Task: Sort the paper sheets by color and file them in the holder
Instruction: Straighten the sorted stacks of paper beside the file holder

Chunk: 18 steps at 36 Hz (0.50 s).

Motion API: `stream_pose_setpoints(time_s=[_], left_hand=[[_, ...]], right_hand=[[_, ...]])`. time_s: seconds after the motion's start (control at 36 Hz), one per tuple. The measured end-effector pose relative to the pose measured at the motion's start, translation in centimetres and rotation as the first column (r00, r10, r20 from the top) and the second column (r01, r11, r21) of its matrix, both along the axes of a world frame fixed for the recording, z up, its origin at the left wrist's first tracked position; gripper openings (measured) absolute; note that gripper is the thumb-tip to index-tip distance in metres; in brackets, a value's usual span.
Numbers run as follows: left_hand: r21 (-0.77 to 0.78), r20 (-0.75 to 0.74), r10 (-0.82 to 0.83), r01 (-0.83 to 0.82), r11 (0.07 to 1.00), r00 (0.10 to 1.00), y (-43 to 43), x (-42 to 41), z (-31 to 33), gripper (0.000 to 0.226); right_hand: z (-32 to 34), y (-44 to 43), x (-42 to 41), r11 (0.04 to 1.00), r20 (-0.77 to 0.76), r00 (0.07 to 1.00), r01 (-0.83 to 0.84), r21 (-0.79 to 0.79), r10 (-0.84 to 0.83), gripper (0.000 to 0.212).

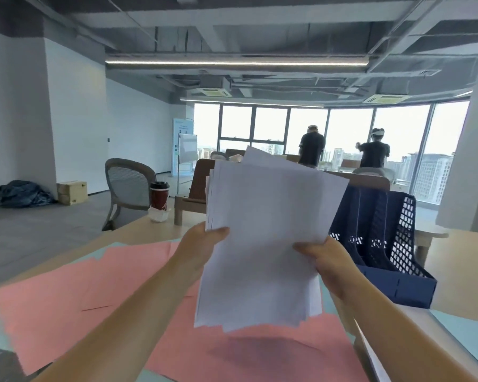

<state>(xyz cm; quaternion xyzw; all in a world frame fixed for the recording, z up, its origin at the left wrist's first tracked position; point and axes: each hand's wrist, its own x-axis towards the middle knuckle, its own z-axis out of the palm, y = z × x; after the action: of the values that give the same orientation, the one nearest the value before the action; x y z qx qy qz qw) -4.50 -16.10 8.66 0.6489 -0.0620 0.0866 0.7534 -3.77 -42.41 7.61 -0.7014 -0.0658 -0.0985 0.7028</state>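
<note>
holding a white stack up with both hands over the table

head view: both bare forearms reach up and forward from the bottom edge, meeting at a stack of white paper sheets raised in the middle. the left hand pinches the stack at its left edge, the thumb lying flat across the front sheet; its fingers are hidden behind the paper. the right hand grips the right edge a little lower, thumb pressed on the front and pointing inward, its fingers also behind the sheets and out of sight. the stack stands nearly upright, tilted slightly clockwise, and is not squared: sheet edges fan out at the top, left and bottom. its lower edge hangs clear of the table and throws a shadow on the pink sheets, which lie spread and overlapping across the near table. pale blue sheets show at the near right, and more of that colour peeks out from under the pink on the left. the dark blue mesh holder stands on the table just right of the right hand, its slots facing the person, its left side partly covered by the white stack. farther back on the table, left of the stack, stand a dark red cup with a black lid and a crumpled white tissue touching its base. a grey chair sits beyond the table edge.
</note>
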Motion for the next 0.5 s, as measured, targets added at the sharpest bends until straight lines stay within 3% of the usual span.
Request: stream_pose_setpoints(time_s=[0.08, 0.14, 0.19, 0.28, 0.39, 0.5], left_hand=[[0.042, 0.071, 0.027, -0.03, 0.999, 0.997, 0.0, 0.8, 0.9, 0.013], [0.074, 0.095, 0.054, -0.061, 0.995, 0.994, 0.1, 1.3, 1.0, 0.022], [0.096, 0.103, 0.038, -0.048, 0.994, 0.994, 0.4, 1.6, 0.9, 0.029], [0.073, 0.101, -0.004, -0.003, 0.997, 0.995, 0.6, 1.6, 0.3, 0.023], [0.059, 0.078, -0.08, 0.075, 0.995, 0.994, 1.0, 1.7, -1.8, 0.046], [0.073, 0.02, -0.138, 0.136, 0.988, 0.99, 1.2, 1.9, -3.8, 0.06]], right_hand=[[0.8, 0.4, 0.4, 1.0, 0.044, 0.999, 0.003, 0.012, -0.004, 0.023], [0.9, 0.6, 0.7, 0.999, 0.046, 0.999, -0.021, 0.027, 0.02, 0.024], [0.6, 0.8, 1.0, 0.998, 0.043, 0.998, -0.045, 0.042, 0.044, 0.027], [0.1, 0.6, 1.1, 0.996, 0.023, 0.998, -0.058, 0.061, 0.057, 0.034], [-0.9, 0.3, 0.8, 0.994, -0.016, 0.996, -0.089, 0.066, 0.091, 0.051], [-2.0, 0.2, 1.0, 0.989, -0.046, 0.99, -0.132, 0.073, 0.136, 0.052]])
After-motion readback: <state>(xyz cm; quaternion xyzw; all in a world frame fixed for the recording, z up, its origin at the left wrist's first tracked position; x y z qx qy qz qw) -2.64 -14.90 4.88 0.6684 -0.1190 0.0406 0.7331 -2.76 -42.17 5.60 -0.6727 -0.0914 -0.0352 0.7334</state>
